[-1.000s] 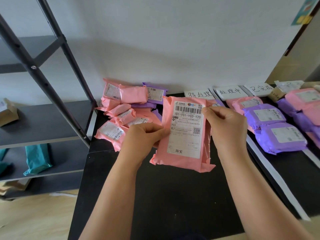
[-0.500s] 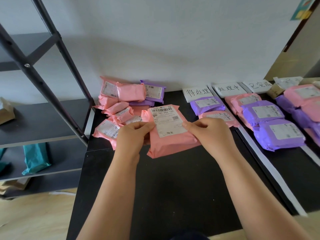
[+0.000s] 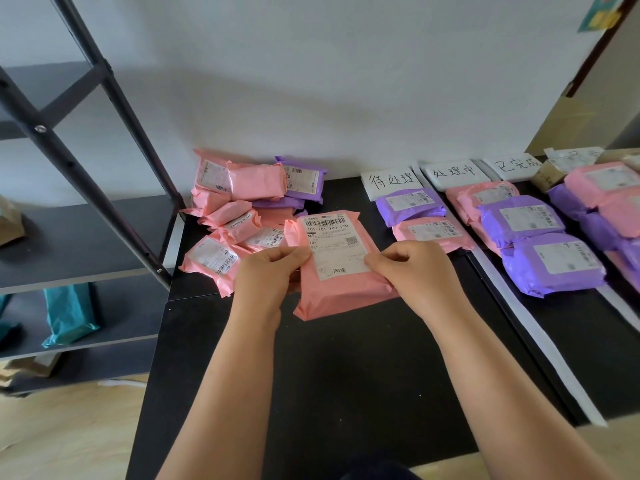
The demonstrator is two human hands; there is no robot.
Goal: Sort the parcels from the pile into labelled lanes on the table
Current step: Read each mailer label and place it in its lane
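Note:
A pink parcel (image 3: 337,271) with a white shipping label lies between my hands over the black table (image 3: 329,375). My left hand (image 3: 268,277) pinches its left edge and my right hand (image 3: 414,271) pinches its right edge. Behind and to the left is the pile of pink and purple parcels (image 3: 242,209). At the back right stand three handwritten lane labels: the first lane label (image 3: 391,178), the second lane label (image 3: 452,173) and the third lane label (image 3: 516,166). The first lane holds a purple parcel (image 3: 408,204) and a pink parcel (image 3: 433,233).
White tape strips (image 3: 530,334) divide the lanes. The second lane holds pink and purple parcels (image 3: 519,220), and further parcels (image 3: 602,199) lie at the far right. A dark metal shelf (image 3: 79,237) stands on the left with a teal bag (image 3: 69,313) on it. A white wall is behind.
The pink parcel was held upright facing me; my hands have lowered it and tilted it flat toward the table, sliding to its lower side edges.

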